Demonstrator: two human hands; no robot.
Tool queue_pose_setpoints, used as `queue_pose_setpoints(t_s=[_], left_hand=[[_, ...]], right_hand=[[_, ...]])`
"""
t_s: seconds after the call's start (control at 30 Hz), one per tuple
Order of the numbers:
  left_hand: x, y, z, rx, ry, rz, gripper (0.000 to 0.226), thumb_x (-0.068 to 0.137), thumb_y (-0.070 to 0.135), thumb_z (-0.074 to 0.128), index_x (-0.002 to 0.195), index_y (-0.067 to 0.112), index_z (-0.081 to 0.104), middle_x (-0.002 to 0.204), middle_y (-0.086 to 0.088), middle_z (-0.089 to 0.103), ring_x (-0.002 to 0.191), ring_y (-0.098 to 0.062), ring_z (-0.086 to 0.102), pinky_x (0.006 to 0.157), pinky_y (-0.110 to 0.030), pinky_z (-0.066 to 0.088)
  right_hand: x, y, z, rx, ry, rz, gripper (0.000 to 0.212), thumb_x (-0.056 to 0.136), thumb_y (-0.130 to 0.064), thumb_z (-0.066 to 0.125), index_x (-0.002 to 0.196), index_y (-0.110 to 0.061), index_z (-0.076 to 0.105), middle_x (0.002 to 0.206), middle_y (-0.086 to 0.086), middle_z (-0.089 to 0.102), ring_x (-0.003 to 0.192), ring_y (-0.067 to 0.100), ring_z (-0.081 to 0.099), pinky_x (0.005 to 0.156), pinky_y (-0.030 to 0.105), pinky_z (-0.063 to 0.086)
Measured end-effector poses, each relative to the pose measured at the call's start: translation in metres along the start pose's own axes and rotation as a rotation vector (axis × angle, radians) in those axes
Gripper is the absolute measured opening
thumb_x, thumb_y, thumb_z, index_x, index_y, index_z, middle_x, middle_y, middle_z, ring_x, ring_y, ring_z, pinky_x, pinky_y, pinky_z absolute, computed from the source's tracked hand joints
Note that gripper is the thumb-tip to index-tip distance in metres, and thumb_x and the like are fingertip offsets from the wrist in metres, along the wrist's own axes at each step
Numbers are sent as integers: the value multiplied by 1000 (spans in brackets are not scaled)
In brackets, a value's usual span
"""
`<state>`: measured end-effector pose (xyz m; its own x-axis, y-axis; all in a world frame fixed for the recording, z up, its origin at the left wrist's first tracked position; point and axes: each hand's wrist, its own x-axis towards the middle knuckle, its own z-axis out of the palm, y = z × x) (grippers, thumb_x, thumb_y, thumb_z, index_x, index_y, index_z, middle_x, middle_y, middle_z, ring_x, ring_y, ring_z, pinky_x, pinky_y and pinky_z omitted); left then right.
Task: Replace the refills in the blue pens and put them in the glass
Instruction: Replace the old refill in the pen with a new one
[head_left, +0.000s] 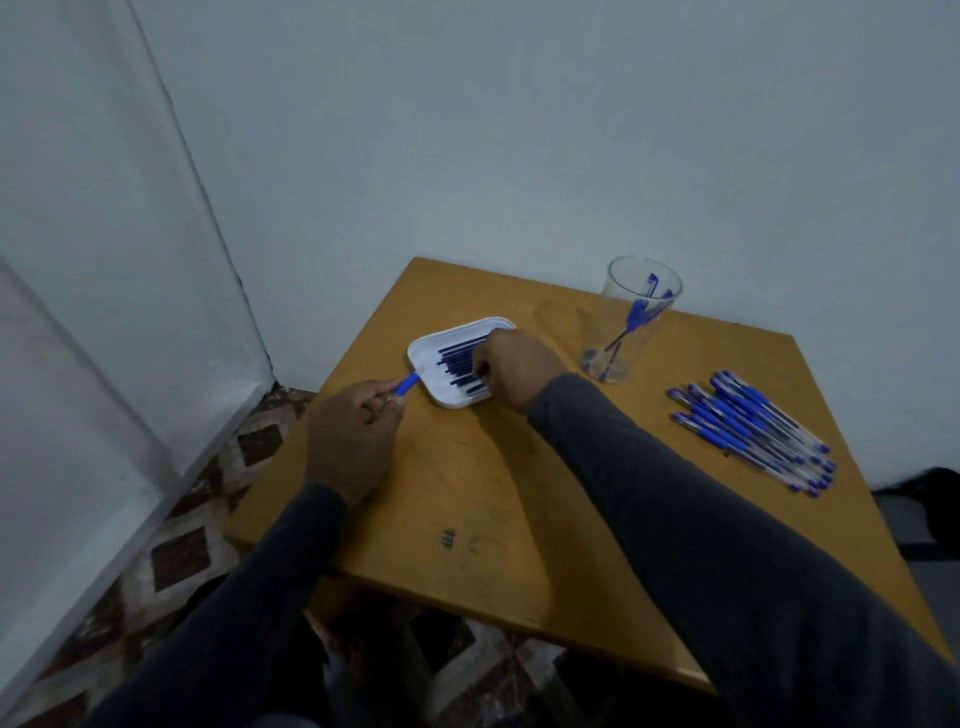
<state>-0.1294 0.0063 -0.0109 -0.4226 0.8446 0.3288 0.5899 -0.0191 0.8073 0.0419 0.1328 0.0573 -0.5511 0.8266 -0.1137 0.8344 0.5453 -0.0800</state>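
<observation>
My left hand (350, 428) grips a blue pen (407, 385) whose blue end sticks out toward the white tray (427, 353). Several dark blue refills (460, 358) lie side by side in that tray. My right hand (511, 369) is over the tray's right side with its fingers curled down onto the refills; whether they pinch one is hidden. A clear glass (631, 322) stands at the back of the wooden table (467, 493) with a blue pen (636, 312) leaning inside it. A pile of several blue pens (753, 428) lies at the right.
The table stands in a corner, with a pale wall behind it and to the left. Patterned floor tiles (182, 556) show past the table's left edge. A dark object (940, 499) sits beyond the table's right edge.
</observation>
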Motion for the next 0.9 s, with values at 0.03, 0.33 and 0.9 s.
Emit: queue_pose_setpoints(t_s=[0.03, 0.33, 0.9], left_hand=[[1, -2, -1, 1, 7, 6, 24, 94, 20, 67, 117, 17, 74, 67, 14, 57, 60, 0, 51, 56, -7, 36], [2, -9, 2, 16, 20, 16, 24, 92, 18, 70, 115, 17, 75, 66, 13, 57, 62, -4, 50, 57, -8, 37], [-9, 21, 16, -45, 3, 122, 26, 94, 11, 69, 119, 6, 72, 76, 16, 60, 73, 10, 57, 60, -3, 43]], right_hand=[[6, -1, -1, -17, -39, -7, 28, 95, -7, 63, 120, -16, 71, 121, 9, 68, 110, 27, 63, 95, 35, 52], [25, -7, 2, -13, -113, -5, 22, 92, -8, 68, 111, -17, 75, 114, 7, 72, 106, 24, 65, 90, 30, 53], [-32, 16, -20, 160, 167, -183, 15, 99, -15, 59, 110, -24, 55, 109, 8, 60, 93, 25, 57, 75, 39, 53]])
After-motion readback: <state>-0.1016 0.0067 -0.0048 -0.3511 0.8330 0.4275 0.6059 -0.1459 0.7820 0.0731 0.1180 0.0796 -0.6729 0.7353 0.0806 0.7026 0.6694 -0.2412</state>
